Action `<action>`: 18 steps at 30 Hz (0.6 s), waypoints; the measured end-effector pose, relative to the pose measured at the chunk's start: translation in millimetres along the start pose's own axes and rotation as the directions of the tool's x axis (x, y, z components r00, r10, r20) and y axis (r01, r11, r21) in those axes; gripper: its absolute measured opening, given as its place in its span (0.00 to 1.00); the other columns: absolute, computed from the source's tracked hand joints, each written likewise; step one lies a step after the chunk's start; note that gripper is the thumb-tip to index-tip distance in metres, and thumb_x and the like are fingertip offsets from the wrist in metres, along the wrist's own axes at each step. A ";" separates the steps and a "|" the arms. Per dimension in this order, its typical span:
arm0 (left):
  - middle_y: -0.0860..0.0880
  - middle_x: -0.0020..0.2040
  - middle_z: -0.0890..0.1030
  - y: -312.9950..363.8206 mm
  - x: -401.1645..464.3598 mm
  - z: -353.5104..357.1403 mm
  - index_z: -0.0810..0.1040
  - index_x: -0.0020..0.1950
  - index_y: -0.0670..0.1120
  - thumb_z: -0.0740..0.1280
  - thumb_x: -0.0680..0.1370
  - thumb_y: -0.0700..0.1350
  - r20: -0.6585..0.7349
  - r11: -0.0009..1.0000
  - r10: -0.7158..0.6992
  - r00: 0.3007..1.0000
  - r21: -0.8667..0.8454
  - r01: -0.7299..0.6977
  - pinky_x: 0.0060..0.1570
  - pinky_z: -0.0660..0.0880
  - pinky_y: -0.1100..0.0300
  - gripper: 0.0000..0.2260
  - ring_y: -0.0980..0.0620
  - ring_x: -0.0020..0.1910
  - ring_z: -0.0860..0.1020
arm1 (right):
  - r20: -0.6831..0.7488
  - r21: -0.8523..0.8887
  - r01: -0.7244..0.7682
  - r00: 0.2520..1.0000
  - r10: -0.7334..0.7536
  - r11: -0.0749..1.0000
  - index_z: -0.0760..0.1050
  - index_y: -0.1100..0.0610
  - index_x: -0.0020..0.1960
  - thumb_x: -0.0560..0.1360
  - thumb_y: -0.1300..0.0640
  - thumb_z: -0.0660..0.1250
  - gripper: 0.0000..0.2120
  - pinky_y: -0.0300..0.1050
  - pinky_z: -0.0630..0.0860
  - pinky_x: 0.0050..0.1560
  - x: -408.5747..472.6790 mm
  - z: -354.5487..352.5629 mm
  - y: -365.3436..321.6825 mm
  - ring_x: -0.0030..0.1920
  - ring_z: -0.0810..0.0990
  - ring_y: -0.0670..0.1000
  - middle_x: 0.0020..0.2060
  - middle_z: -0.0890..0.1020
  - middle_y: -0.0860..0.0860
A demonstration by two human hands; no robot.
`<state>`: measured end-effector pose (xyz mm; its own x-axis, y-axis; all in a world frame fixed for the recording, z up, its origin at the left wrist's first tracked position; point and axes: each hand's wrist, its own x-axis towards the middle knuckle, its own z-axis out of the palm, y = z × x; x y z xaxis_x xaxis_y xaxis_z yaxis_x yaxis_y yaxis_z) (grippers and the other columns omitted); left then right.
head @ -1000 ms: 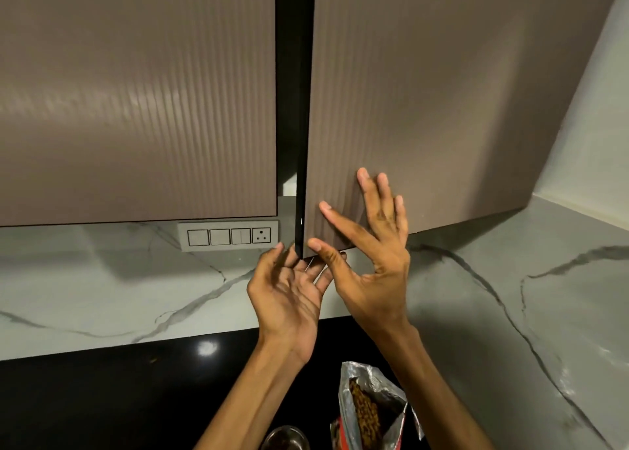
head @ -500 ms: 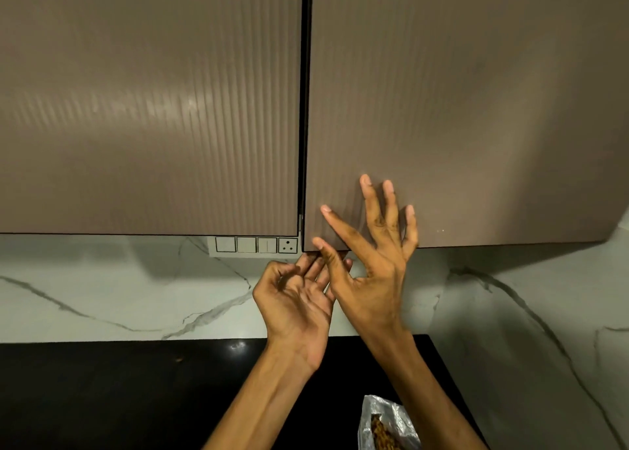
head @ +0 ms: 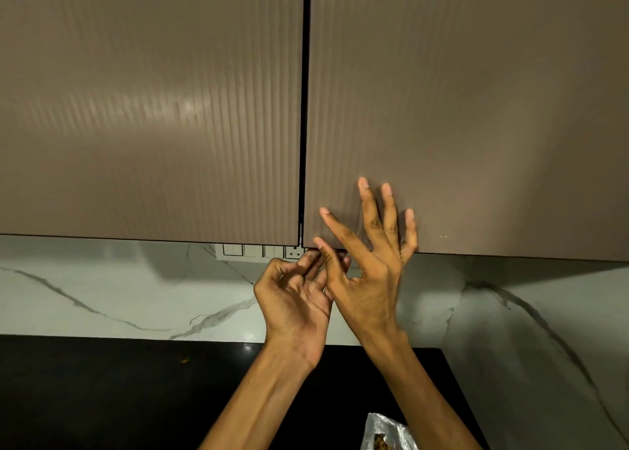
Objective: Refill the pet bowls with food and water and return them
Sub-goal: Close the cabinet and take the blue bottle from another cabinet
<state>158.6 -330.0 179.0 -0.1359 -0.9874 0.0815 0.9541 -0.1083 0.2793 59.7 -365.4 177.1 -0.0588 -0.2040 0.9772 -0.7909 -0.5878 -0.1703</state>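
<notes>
My right hand (head: 371,262) lies with spread, straight fingers against the lower left corner of the right wall-cabinet door (head: 459,109), which sits flush with the left door (head: 149,109). My left hand (head: 292,296) is just below that door's bottom edge, palm toward me, fingers curled upward with the tips at the edge. It holds nothing that I can see. The open top of a silver pet food bag (head: 386,432) peeks in at the bottom, with brown kibble inside. No bowl is in view.
A white switch plate (head: 262,251) sits on the marble backsplash (head: 102,289) just under the cabinets. A black countertop (head: 119,391) runs below. A marble side wall (head: 561,330) closes the right.
The right cabinet door has swung from ajar to flush with the left one. Both hands stayed at its lower corner. The view tilted up, so the bowl rim and most of the bag dropped out.
</notes>
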 end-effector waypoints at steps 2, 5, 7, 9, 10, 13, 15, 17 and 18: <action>0.38 0.58 0.78 -1.8 1.7 -0.8 0.74 0.50 0.41 0.59 0.73 0.40 0.005 1.000 -0.002 1.000 -0.004 0.002 0.55 0.82 0.46 0.10 0.40 0.56 0.84 | 0.001 -0.001 0.005 1.000 -0.005 1.000 0.82 0.48 0.67 0.74 0.54 0.80 0.21 0.67 0.52 0.79 -0.1 0.7 2.3 0.80 0.63 0.61 0.77 0.68 0.56; 0.40 0.57 0.78 -2.7 3.4 -2.3 0.74 0.50 0.42 0.58 0.73 0.41 0.014 1.000 0.001 1.000 0.011 -0.002 0.56 0.81 0.45 0.09 0.41 0.52 0.85 | -0.006 -0.001 0.015 1.000 -0.015 1.000 0.82 0.48 0.67 0.74 0.55 0.80 0.22 0.67 0.52 0.79 -0.8 1.3 4.5 0.80 0.63 0.61 0.77 0.68 0.55; 0.39 0.60 0.76 -2.2 4.6 -2.9 0.74 0.51 0.42 0.58 0.74 0.40 0.015 1.000 -0.002 1.000 -0.008 0.002 0.52 0.83 0.47 0.09 0.40 0.55 0.84 | -0.004 -0.003 0.018 1.000 -0.018 1.000 0.81 0.48 0.67 0.74 0.55 0.80 0.22 0.67 0.52 0.79 -0.7 1.8 4.8 0.80 0.63 0.61 0.77 0.68 0.55; 0.39 0.57 0.77 -2.8 3.9 -2.5 0.73 0.52 0.42 0.57 0.75 0.40 0.018 1.000 0.007 1.000 0.002 -0.007 0.49 0.84 0.48 0.09 0.41 0.53 0.84 | -0.003 -0.004 0.022 1.000 -0.022 1.000 0.82 0.48 0.67 0.74 0.55 0.80 0.22 0.66 0.52 0.79 -0.4 1.7 5.3 0.80 0.64 0.61 0.77 0.68 0.56; 0.40 0.54 0.79 -3.0 2.5 -1.3 0.74 0.50 0.42 0.57 0.75 0.40 0.016 1.000 0.018 1.000 0.020 -0.018 0.48 0.84 0.48 0.08 0.42 0.50 0.84 | -0.003 -0.001 0.023 1.000 -0.023 1.000 0.82 0.49 0.66 0.74 0.55 0.80 0.22 0.66 0.52 0.79 -0.4 1.2 5.4 0.80 0.64 0.61 0.77 0.68 0.56; 0.43 0.45 0.81 -2.7 -1.5 -0.1 0.75 0.43 0.42 0.59 0.76 0.40 -0.019 0.994 0.061 0.998 0.092 -0.059 0.50 0.83 0.48 0.06 0.45 0.46 0.85 | -0.002 0.022 0.020 1.000 -0.020 1.000 0.82 0.51 0.66 0.75 0.56 0.79 0.20 0.65 0.52 0.79 -1.1 -1.5 4.6 0.80 0.64 0.62 0.77 0.70 0.57; 0.42 0.48 0.82 0.7 -2.1 -2.9 0.76 0.45 0.41 0.61 0.76 0.41 -0.054 0.988 0.063 0.997 0.145 -0.055 0.59 0.80 0.48 0.06 0.45 0.50 0.85 | -0.013 0.050 0.007 1.000 -0.007 0.999 0.83 0.53 0.65 0.75 0.58 0.79 0.19 0.64 0.53 0.80 -1.8 -4.9 3.4 0.79 0.66 0.62 0.75 0.72 0.58; 0.40 0.51 0.82 7.3 -0.4 -7.7 0.77 0.48 0.41 0.62 0.77 0.43 -0.089 0.985 0.060 0.994 0.164 -0.045 0.58 0.80 0.48 0.07 0.42 0.54 0.85 | -0.038 0.088 -0.010 0.999 0.013 0.996 0.83 0.55 0.64 0.75 0.59 0.78 0.17 0.67 0.58 0.79 -2.1 -8.5 1.4 0.77 0.69 0.61 0.73 0.75 0.59; 0.39 0.52 0.81 11.8 0.8 -10.3 0.77 0.48 0.41 0.64 0.77 0.44 -0.102 0.985 0.069 0.992 0.163 -0.052 0.58 0.81 0.47 0.06 0.40 0.57 0.85 | -0.055 0.110 -0.021 0.998 0.027 0.994 0.84 0.57 0.63 0.76 0.60 0.77 0.16 0.68 0.61 0.77 -2.0 -10.2 0.1 0.76 0.71 0.60 0.72 0.76 0.59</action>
<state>172.5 -333.3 172.5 -0.0417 -0.9991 0.0027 0.9036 -0.0366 0.4269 53.5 -357.0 176.4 -0.1136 -0.1761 0.9778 -0.7179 -0.6658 -0.2033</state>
